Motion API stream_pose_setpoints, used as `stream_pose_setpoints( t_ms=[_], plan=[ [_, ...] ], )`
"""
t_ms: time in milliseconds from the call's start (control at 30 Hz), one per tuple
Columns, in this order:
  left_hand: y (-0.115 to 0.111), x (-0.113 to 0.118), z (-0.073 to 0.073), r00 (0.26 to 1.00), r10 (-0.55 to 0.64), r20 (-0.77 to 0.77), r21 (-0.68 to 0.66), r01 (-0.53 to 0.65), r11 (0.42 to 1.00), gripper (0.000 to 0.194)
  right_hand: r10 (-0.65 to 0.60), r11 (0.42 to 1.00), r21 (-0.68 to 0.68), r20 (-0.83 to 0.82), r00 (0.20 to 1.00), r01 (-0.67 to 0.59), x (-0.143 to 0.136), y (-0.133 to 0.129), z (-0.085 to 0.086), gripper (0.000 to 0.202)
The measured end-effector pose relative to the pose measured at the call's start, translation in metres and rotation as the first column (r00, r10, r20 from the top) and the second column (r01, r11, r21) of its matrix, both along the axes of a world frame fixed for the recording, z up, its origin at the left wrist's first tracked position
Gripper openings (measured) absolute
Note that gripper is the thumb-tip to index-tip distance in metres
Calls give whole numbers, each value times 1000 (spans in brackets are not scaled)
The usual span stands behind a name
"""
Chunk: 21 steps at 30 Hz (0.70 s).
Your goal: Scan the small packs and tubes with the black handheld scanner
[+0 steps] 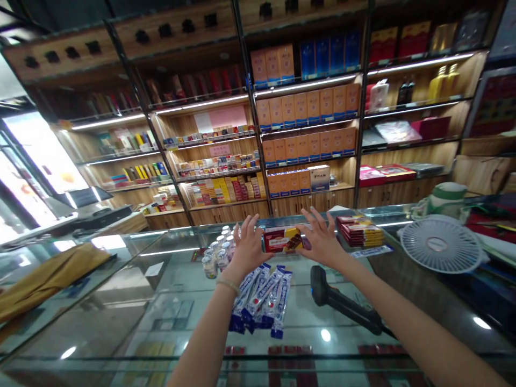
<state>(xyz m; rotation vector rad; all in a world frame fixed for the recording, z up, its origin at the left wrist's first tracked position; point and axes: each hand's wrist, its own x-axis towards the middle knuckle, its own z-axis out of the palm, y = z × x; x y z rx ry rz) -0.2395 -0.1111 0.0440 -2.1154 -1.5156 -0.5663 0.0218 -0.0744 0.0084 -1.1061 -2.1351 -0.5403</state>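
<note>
Between my two hands is a red and yellow packet (pixel 278 242) with a picture of chocolate bars on it, raised above the glass counter. My left hand (pixel 250 244) pinches its left end, and my right hand (pixel 325 244) grips the right end, with the other fingers of both hands spread upward. Below my left hand lies a loose pile of blue and white stick packs (pixel 264 298). Several small clear bottles (pixel 217 251) stand just left of that hand. A black barcode scanner (pixel 342 303) rests on the glass below my right forearm.
A stack of red and yellow packets (pixel 358 231) sits right of my right hand, with a white fan (pixel 441 244) beyond it. Brown cloth (pixel 48 277) lies on the left counter. Lit shelves with orange boxes (pixel 310 107) line the back.
</note>
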Motion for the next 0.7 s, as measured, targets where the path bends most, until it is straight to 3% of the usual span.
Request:
stream_pose_setpoints(
  t_ms=[367,700],
  plan=[
    [32,57,-20,995,-5,96,59,0,998,58,-97,994,50,-50,994,100,47,23,-21,60],
    [45,72,-45,993,7,120,74,-16,997,64,-86,993,77,-28,996,88,62,31,-33,60]
  ],
)
